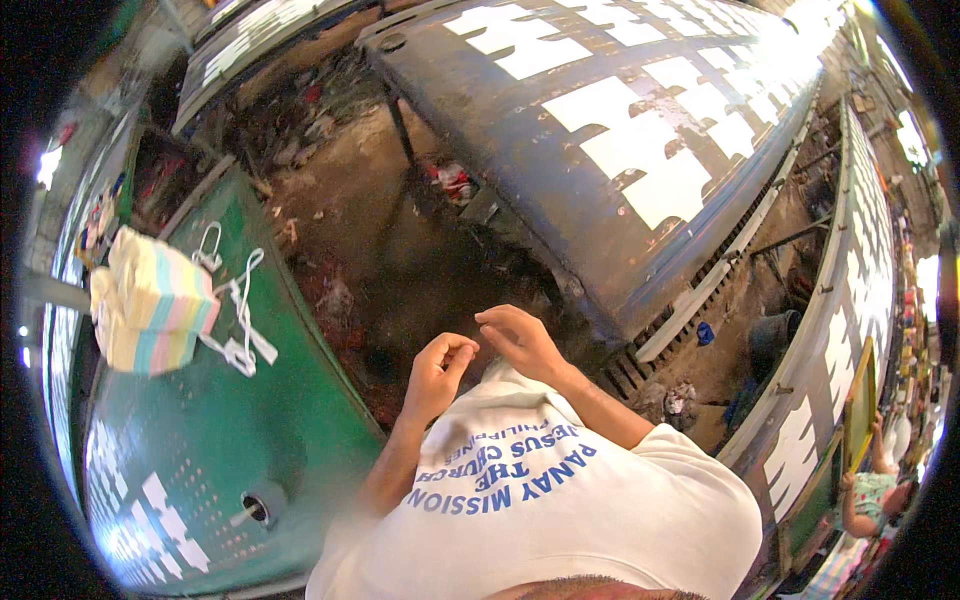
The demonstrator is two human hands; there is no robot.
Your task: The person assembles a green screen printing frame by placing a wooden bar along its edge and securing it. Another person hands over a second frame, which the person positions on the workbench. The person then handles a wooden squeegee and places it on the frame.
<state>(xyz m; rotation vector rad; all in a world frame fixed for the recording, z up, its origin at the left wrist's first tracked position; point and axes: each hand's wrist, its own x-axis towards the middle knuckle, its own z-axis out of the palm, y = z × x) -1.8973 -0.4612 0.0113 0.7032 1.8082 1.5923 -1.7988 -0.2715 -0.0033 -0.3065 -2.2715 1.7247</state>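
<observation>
Green table (pixel 300 420) beside dirt floor (pixel 370 220); long blue table (pixel 520 150) beyond.

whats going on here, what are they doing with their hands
A person in a white shirt stands between long printing tables and holds both hands together in front of the chest. The left hand is curled with fingertips pinched; the right hand is beside it, fingers bent. Whatever they pinch is too small to make out. On the green table to the left lie a pastel stack of cloth and white strips.
</observation>
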